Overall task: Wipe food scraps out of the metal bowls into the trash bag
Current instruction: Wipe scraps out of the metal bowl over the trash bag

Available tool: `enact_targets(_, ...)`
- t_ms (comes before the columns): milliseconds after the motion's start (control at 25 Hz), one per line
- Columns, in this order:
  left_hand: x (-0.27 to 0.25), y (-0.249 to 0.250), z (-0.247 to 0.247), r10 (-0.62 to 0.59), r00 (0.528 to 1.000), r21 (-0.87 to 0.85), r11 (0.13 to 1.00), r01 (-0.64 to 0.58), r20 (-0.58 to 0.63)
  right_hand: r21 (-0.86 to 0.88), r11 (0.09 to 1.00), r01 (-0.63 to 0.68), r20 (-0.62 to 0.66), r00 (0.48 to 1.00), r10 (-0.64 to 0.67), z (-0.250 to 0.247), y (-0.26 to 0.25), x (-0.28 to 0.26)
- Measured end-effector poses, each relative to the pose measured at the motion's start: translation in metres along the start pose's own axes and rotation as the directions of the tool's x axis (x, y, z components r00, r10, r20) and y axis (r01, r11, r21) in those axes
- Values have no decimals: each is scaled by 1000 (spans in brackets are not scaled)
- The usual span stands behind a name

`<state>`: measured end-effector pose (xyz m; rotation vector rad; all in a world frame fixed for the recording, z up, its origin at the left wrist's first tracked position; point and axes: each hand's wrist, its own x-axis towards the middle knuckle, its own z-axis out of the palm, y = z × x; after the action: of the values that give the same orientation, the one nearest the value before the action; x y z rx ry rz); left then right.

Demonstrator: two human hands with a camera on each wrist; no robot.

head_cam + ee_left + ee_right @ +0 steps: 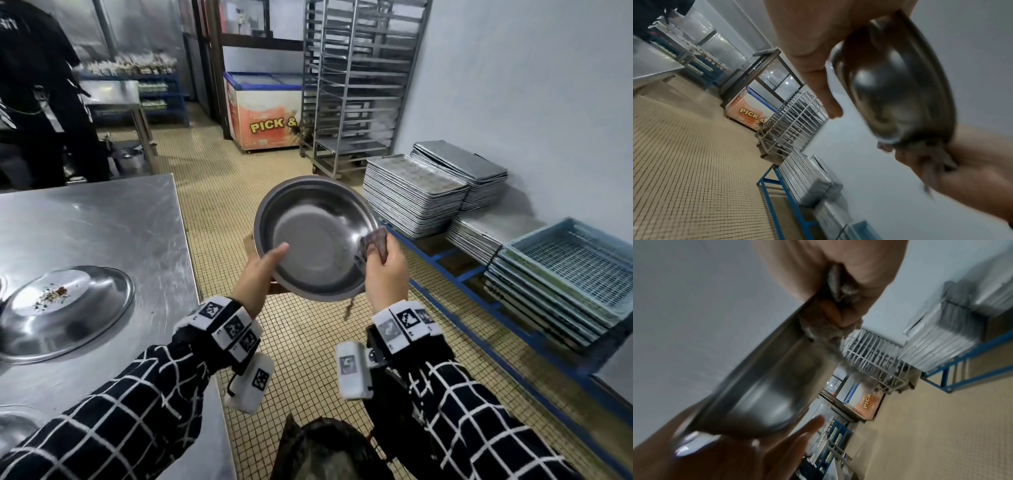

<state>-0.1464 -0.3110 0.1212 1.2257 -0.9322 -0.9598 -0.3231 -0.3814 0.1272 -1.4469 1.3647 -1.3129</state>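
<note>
I hold a round metal bowl (313,236) tilted toward me above the tiled floor. My left hand (262,270) grips its near-left rim, thumb inside and fingers under it. My right hand (385,270) grips a dark crumpled cloth (373,243) and presses it on the bowl's right inner wall and rim. The bowl's inside looks free of scraps. In the left wrist view the bowl (894,91) shows from beneath, with the cloth (920,149) at its far rim. The right wrist view shows the cloth (830,332) over the bowl's (766,395) edge. A dark trash bag (325,448) gapes below, between my forearms.
A steel table (102,226) stands at my left with a second metal bowl (65,308) holding brown crumbs. Stacked baking trays (411,192) and blue crates (572,260) sit on a low blue rack at right. A tray trolley (352,85), a freezer (263,109) and another person (37,89) lie beyond.
</note>
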Motion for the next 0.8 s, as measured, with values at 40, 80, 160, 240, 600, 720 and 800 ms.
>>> enact_targets(40, 5, 4, -8, 69, 996, -65, 996, -65, 55, -65, 997, 35, 88, 996, -29, -8, -4, 9)
enact_targets(80, 6, 11, -12, 142, 985, -119, 984, -129, 100, -126, 990, 67, 191, 981, -42, -15, -8, 17)
enact_targets(160, 8, 18, -14, 106, 991, -135, 986, -94, 82, -202, 973, 113, 313, 949, -45, -21, -17, 27)
enact_targets(240, 7, 17, -10, -48, 995, -93, 995, 40, -87, -212, 969, 128, 270, 961, -68, -21, -22, 25)
enact_targets(600, -7, -12, 14, 7, 999, 113, 994, -12, 52, 128, 988, -82, -61, 994, 90, -9, -9, -10)
enact_targets(720, 9, 1, -12, 60, 992, 25, 998, -64, 112, -5, 1000, -31, 168, 985, 31, -32, -15, 12)
enact_targets(800, 15, 11, -19, 83, 988, -4, 997, -83, 132, -43, 999, -5, 274, 962, 17, -35, -22, 17)
